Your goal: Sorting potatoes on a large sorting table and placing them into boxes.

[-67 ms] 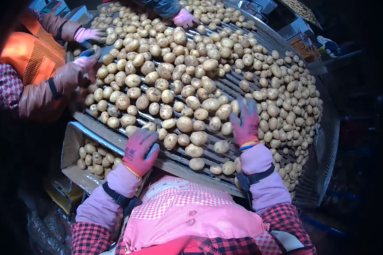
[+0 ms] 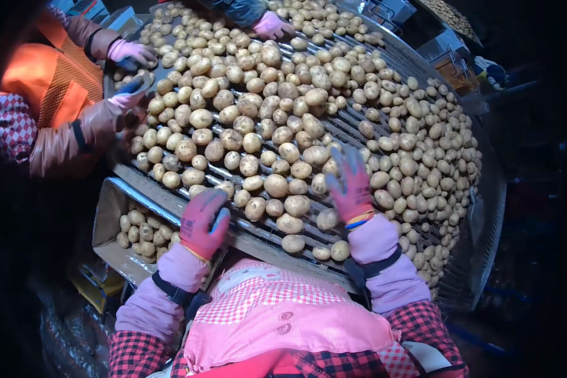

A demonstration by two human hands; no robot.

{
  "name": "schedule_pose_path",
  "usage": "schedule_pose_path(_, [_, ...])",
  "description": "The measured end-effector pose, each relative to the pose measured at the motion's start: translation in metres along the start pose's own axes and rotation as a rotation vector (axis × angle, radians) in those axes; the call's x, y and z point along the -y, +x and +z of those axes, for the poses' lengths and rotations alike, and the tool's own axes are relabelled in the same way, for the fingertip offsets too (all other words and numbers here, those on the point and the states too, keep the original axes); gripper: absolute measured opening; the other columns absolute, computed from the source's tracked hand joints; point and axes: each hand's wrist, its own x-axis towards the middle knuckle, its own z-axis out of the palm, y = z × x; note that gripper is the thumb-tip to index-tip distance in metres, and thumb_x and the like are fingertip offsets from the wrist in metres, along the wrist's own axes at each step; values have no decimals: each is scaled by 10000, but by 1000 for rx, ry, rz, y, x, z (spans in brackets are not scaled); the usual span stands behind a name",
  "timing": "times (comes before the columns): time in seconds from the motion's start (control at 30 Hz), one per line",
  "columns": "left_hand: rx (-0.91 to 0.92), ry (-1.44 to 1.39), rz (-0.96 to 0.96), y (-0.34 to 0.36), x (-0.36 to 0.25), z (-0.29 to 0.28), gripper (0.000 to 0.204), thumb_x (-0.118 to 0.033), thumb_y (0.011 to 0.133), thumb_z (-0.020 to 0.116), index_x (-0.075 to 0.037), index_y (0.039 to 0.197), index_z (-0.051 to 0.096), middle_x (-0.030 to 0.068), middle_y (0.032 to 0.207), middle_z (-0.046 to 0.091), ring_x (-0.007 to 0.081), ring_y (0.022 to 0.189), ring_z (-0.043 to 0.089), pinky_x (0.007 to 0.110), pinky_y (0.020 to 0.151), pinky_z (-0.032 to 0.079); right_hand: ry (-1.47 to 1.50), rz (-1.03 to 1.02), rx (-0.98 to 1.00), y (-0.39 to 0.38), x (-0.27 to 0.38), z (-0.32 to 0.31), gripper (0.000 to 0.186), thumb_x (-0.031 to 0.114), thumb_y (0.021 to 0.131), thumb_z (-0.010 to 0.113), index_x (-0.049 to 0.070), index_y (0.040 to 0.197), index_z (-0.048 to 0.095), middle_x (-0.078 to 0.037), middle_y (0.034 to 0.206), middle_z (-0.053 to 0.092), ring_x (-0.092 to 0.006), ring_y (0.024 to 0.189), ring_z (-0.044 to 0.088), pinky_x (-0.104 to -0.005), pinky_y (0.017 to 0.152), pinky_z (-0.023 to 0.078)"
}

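Many pale yellow potatoes (image 2: 276,185) lie across a slatted metal sorting table (image 2: 268,254). Above its front edge, my left hand (image 2: 203,222), in a pink and grey glove, stays open with the thumb apart from the fingers. Its fingertips are close to a few potatoes at the rim. My right hand (image 2: 351,189), gloved alike, reaches over the slats with fingers spread, open and holding nothing I can see. A potato (image 2: 327,219) sits just left of its wrist. Whether the fingertips touch the potatoes behind them I cannot tell.
A cardboard box (image 2: 116,252) with potatoes stands below the table's front left edge. At the left, a co-worker in an orange vest (image 2: 28,69) has gloved hands (image 2: 131,55) by the potatoes. Another person's pink glove (image 2: 272,25) reaches in from the far side.
My right hand has shifted left across the slats, with its fingers spread. My left hand has barely moved. The co-worker's hands at the left have shifted slightly.
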Motion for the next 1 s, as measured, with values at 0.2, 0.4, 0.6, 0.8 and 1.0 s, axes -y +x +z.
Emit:
schedule_pose_path(0.2, [-63, -121, -184, -6, -9, -6, 350, -107, 862, 666, -7, 1197, 639, 202, 1180, 661, 367, 1098, 636, 406, 957, 499, 246, 164, 225, 35, 34, -8, 515, 329, 883, 632, 139, 1355, 550, -178, 1106, 670, -350, 1009, 645, -433, 875, 510])
schedule_pose_path(0.4, [84, -863, -702, -6, -23, 36, 440, -270, 970, 606, -74, 1360, 546, 91, 1246, 631, 185, 1032, 644, 324, 916, 508, -68, 57, 601, 43, 73, 39, 517, 519, 835, 647, 148, 1193, 605, -152, 1115, 682, -325, 1002, 663, -465, 822, 521])
schedule_pose_path(0.6, [618, -1989, -1046, -12, -50, 28, 704, -630, 946, 483, -126, 1437, 448, 175, 1244, 624, 316, 1078, 642, 342, 748, 580, 725, 163, 561, -44, 53, -2, 514, 317, 955, 637, 96, 1399, 504, -132, 1177, 665, -213, 1106, 632, -369, 954, 498])
schedule_pose_path(0.8, [427, -1872, -1125, -13, -47, 32, 597, -541, 979, 488, -85, 1360, 544, 127, 1367, 567, 303, 1270, 545, 488, 1018, 489, -353, 362, -123, -51, -88, -20, 822, 477, 847, 653, 156, 1526, 318, -240, 1515, 340, -445, 1389, 313, -548, 1124, 282])
schedule_pose_path(1.0, [343, -1841, -1055, 4, -38, 46, 513, -442, 1025, 462, -27, 1313, 551, 150, 1317, 589, 299, 1192, 595, 462, 987, 524, 8, -67, 452, -65, -20, 1, 606, 407, 886, 626, 156, 1420, 486, -156, 1454, 462, -344, 1360, 418, -488, 1114, 343])
